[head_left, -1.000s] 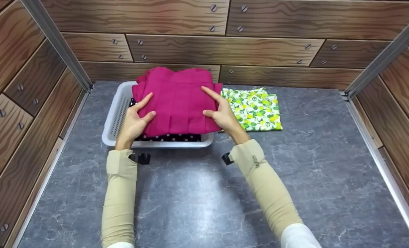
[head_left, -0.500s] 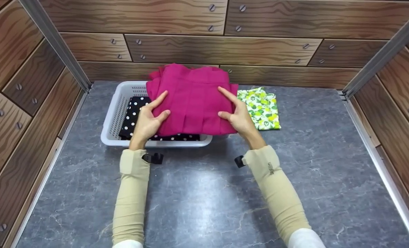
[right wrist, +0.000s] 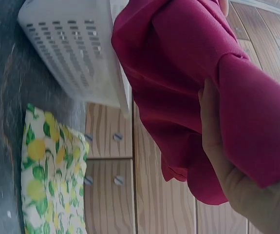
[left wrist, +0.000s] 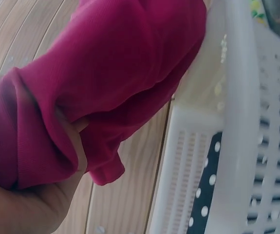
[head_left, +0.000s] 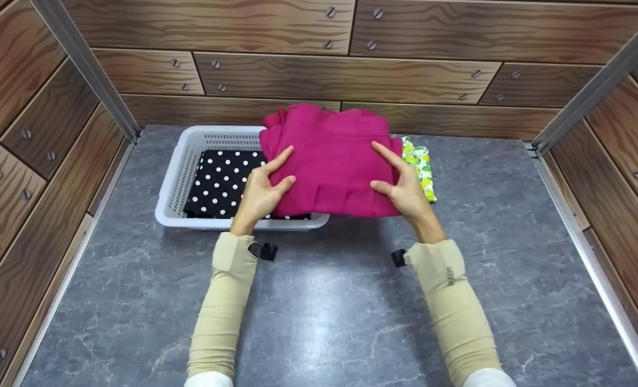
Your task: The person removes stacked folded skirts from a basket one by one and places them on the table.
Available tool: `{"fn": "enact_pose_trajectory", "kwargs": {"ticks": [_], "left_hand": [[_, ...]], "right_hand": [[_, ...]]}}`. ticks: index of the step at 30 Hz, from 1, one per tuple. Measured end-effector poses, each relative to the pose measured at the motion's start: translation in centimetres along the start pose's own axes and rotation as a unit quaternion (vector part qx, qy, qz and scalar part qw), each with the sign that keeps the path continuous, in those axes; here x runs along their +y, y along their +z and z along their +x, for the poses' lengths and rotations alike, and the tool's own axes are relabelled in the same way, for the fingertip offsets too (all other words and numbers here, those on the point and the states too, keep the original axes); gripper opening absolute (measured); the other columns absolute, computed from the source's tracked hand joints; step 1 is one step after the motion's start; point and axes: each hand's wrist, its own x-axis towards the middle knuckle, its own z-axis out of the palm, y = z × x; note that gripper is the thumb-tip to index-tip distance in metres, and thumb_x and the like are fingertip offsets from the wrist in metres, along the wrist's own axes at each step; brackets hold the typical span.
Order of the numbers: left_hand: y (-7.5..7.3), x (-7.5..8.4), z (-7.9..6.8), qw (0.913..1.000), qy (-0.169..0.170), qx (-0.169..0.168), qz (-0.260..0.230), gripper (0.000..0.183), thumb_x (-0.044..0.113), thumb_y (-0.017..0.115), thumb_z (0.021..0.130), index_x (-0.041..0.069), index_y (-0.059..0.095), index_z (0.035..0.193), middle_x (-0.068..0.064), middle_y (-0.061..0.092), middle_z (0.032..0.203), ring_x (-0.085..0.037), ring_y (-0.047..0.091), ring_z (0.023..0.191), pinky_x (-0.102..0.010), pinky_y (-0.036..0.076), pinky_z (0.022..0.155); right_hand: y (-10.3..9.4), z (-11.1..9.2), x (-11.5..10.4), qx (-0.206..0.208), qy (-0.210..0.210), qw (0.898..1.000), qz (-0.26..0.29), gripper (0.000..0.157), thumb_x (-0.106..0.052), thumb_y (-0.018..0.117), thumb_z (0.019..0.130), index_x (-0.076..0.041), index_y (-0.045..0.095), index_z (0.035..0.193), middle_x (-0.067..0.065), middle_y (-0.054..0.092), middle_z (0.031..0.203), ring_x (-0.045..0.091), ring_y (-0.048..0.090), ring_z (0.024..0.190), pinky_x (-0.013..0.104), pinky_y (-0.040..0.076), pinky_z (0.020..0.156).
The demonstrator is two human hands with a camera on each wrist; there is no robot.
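A folded magenta garment (head_left: 335, 161) is held up between both hands, over the right part of a white plastic basket (head_left: 171, 185) in the head view. My left hand (head_left: 259, 193) grips its left side, thumb on top and fingers running underneath, as the left wrist view shows. On the opposite side my right hand (head_left: 407, 191) holds it the same way; in the right wrist view its fingers (right wrist: 210, 117) press up from below. Folded black cloth with white dots (head_left: 219, 183) lies in the basket. Lemon-print cloth (head_left: 425, 172) lies on the table to the right, partly hidden by the garment.
The grey marbled table (head_left: 319, 312) stretches in front and to the right. Wood-patterned walls (head_left: 345, 78) stand at the back and both sides, with metal corner posts (head_left: 593, 80). The basket's perforated side (right wrist: 71, 46) rises close beside the lemon-print cloth.
Both hands have carried the magenta garment to the right, from over the basket to partly past its right edge. More dotted cloth now shows, and less of the lemon-print cloth.
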Motion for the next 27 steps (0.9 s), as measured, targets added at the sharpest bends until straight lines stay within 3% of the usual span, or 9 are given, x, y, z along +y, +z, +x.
{"fn": "enact_pose_trajectory", "kwargs": {"ticks": [8, 14, 21, 27], "left_hand": [[3.1, 0.8, 0.0, 0.9997, 0.012, -0.018, 0.014, 0.057, 0.0, 0.068, 0.09, 0.013, 0.057, 0.145, -0.01, 0.056, 0.145, -0.021, 0.06, 0.117, -0.034, 0.048, 0.101], [5.4, 1.4, -0.2, 0.9989, 0.025, -0.039, -0.001, 0.057, 0.0, 0.068, 0.09, 0.012, 0.057, 0.145, -0.013, 0.058, 0.142, -0.022, 0.061, 0.118, -0.032, 0.047, 0.102], [8.4, 1.4, -1.0, 0.9981, 0.009, -0.061, 0.009, 0.059, 0.001, 0.068, 0.092, 0.016, 0.055, 0.147, -0.018, 0.062, 0.136, -0.014, 0.062, 0.079, -0.028, 0.054, 0.081], [10.6, 0.9, -2.2, 0.9942, -0.006, -0.101, 0.039, 0.062, 0.005, 0.068, 0.094, 0.022, 0.051, 0.151, -0.023, 0.066, 0.122, -0.004, 0.037, 0.047, -0.022, 0.041, 0.05]], "right_hand": [[-3.1, -1.5, 0.0, 0.017, 0.013, 1.0, -0.002, 0.074, 0.027, 0.06, 0.079, 0.003, 0.048, 0.148, 0.017, 0.049, 0.147, 0.019, 0.055, 0.113, 0.026, 0.047, 0.094], [-5.8, -2.9, -0.1, 0.028, 0.011, 1.0, -0.004, 0.07, 0.025, 0.062, 0.081, 0.002, 0.05, 0.147, 0.016, 0.049, 0.145, 0.018, 0.057, 0.111, 0.024, 0.049, 0.091], [-8.5, -4.7, 0.5, 0.036, -0.005, 0.999, -0.025, 0.069, 0.026, 0.063, 0.081, 0.003, 0.051, 0.145, 0.003, 0.057, 0.137, 0.015, 0.058, 0.108, 0.023, 0.049, 0.091], [-10.4, -6.7, 1.5, 0.043, 0.03, 0.997, -0.061, 0.07, 0.025, 0.062, 0.082, 0.003, 0.049, 0.147, 0.003, 0.052, 0.139, 0.015, 0.055, 0.112, 0.021, 0.048, 0.092]]}}
